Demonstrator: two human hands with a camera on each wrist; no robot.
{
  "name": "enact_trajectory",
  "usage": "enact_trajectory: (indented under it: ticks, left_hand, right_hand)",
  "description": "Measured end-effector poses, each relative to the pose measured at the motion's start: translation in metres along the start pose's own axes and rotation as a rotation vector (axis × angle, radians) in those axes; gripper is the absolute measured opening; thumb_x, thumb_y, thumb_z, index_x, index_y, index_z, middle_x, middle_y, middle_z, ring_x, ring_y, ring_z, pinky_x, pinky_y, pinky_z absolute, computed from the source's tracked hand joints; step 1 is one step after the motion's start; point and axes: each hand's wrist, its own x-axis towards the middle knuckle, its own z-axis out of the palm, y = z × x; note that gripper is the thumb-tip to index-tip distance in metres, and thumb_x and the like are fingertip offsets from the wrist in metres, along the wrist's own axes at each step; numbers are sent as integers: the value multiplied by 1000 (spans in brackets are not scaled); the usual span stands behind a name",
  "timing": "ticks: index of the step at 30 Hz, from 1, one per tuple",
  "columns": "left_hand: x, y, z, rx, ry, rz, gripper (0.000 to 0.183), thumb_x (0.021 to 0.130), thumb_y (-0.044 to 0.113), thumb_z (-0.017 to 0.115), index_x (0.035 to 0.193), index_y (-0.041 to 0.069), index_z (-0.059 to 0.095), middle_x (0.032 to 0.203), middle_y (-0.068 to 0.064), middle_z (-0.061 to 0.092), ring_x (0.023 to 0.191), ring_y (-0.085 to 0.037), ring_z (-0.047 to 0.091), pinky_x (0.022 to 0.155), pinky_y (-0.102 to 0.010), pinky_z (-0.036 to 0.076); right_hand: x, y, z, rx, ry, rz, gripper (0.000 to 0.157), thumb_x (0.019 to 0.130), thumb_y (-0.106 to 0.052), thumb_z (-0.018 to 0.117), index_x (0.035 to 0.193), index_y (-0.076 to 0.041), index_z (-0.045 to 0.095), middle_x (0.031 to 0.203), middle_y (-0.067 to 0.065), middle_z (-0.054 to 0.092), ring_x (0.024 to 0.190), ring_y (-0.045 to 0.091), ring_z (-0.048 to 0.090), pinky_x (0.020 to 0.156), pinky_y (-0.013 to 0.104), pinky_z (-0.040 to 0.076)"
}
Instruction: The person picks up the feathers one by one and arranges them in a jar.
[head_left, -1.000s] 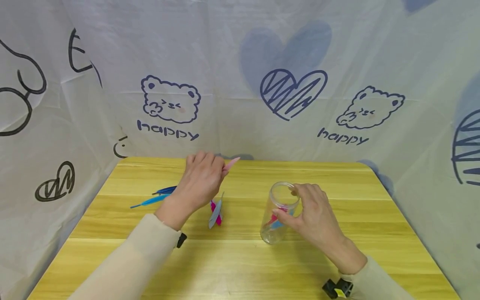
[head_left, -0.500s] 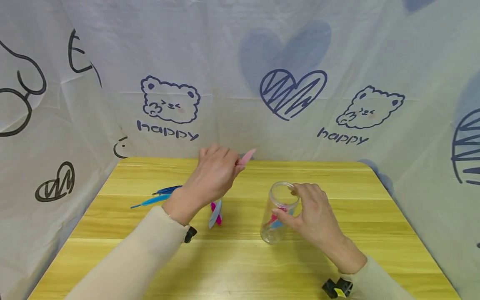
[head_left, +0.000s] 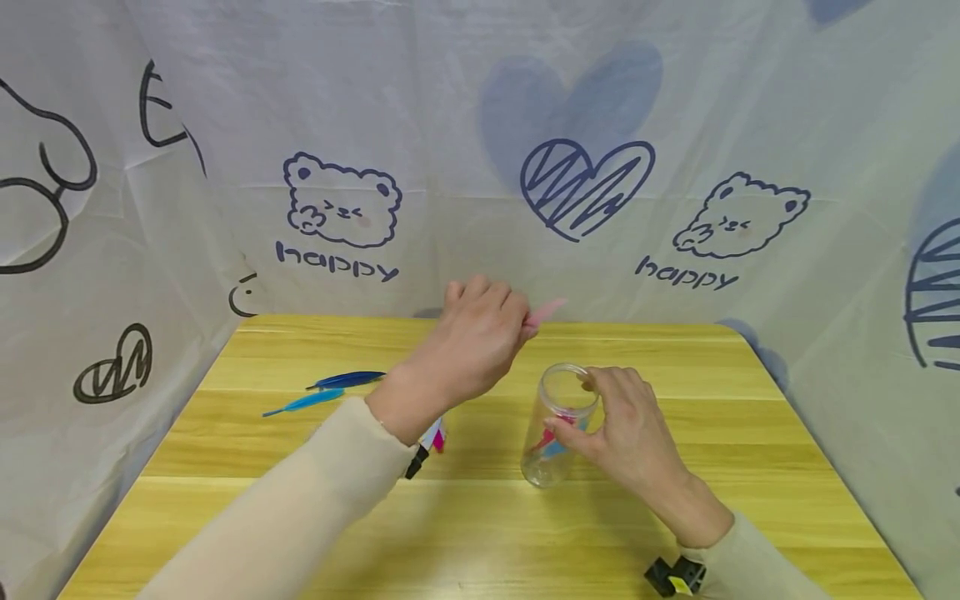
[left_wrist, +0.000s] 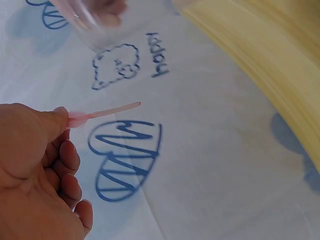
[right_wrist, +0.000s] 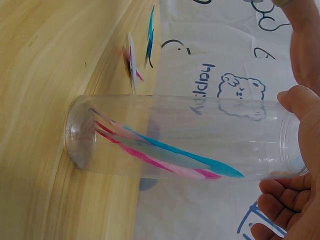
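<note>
Between thumb and forefinger, my left hand (head_left: 480,337) pinches a pale pink feather (head_left: 546,313), held above the table to the left of the jar's mouth. In the left wrist view the feather's bare quill (left_wrist: 115,109) sticks out past the fingertips. A clear, lidless jar (right_wrist: 200,112) stands upright on the table, and my right hand (head_left: 637,437) grips it near the rim with thumb and fingers. Inside the jar lean several feathers, among them a blue feather (right_wrist: 200,156), a grey feather and magenta ones.
On the wooden table (head_left: 480,533) at the left lie a dark blue feather (head_left: 348,380) and a light blue feather (head_left: 307,402). A grey feather and a magenta feather (head_left: 439,440) are partly hidden under my left wrist. A printed cloth (head_left: 465,167) hangs behind the table.
My left hand has moved to the right with the pink feather, coming closer to the jar. The right hand and the jar have stayed in place.
</note>
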Motion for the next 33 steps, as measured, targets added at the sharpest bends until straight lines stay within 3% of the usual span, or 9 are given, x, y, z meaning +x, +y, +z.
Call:
enact_trajectory:
  ticks: [17, 24, 33]
  left_hand:
    - [25, 33, -3, -113, -22, 55, 22, 109, 33, 59, 97, 13, 61, 89, 1, 56, 88, -23, 46, 79, -39, 29]
    - [27, 41, 3, -86, -65, 66, 22, 110, 35, 57, 99, 15, 61, 90, 3, 55, 86, -21, 42, 78, -36, 25]
    - [23, 44, 14, -68, -42, 87, 22, 109, 33, 58, 99, 15, 62, 88, 2, 56, 83, -20, 41, 77, -34, 23]
  right_hand:
    - [0, 0, 0, -9, 13, -15, 60, 76, -38, 93, 113, -2, 64, 103, 10, 68, 99, 31, 61, 85, 49, 48]
    - [0, 1, 0, 7, 5, -6, 61, 76, -37, 93, 115, 0, 65, 104, 12, 69, 100, 33, 61, 87, 51, 48]
    - [0, 2, 1, 4, 20, -27, 61, 75, -37, 93, 115, -1, 66, 103, 13, 70, 99, 33, 62, 85, 50, 49]
